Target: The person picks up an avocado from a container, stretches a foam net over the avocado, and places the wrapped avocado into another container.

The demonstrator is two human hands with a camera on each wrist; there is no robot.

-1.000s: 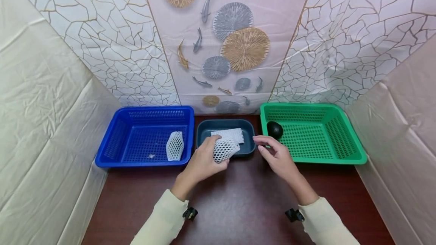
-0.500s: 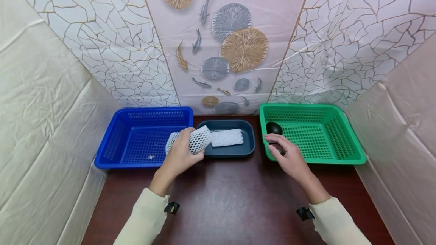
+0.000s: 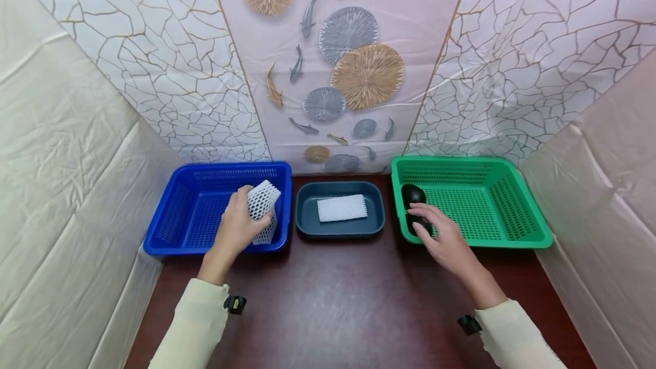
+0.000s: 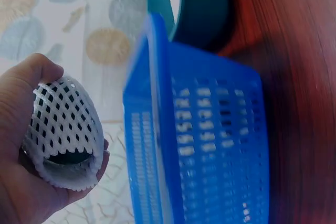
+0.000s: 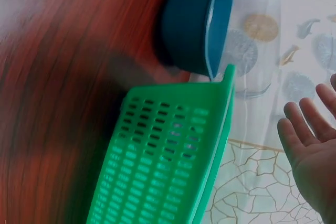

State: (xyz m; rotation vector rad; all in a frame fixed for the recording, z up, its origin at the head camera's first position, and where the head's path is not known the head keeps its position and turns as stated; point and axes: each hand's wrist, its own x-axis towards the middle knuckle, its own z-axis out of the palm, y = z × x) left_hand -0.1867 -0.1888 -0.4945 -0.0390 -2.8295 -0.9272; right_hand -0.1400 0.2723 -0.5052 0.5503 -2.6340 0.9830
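In the head view my left hand (image 3: 237, 225) is over the blue basket (image 3: 154, 242), gripping a white foam net sleeve (image 3: 263, 197). The left wrist view shows something dark inside the sleeve (image 4: 65, 121), with my thumb and fingers around it. Another netted item (image 3: 265, 233) lies below it in the basket, partly covered. My right hand (image 3: 443, 236) hovers over the left end of the green basket (image 3: 543, 239). Its loosely spread fingers (image 5: 302, 127) hold nothing. Near them are two dark, smooth, egg-shaped fruits (image 3: 413, 194), the nearer one partly hidden by the hand.
Between the baskets stands a dark teal tray (image 3: 340, 232) with a flat, empty-looking foam net sleeve (image 3: 342, 208) in it. The brown table (image 3: 338, 306) extends in front. A patterned cloth (image 3: 328, 130) closes off the back, and pale cloth walls flank both sides.
My left hand has carried the netted item left from the tray to over the blue basket. My right hand has moved right, from beside the tray to over the green basket's fruits.
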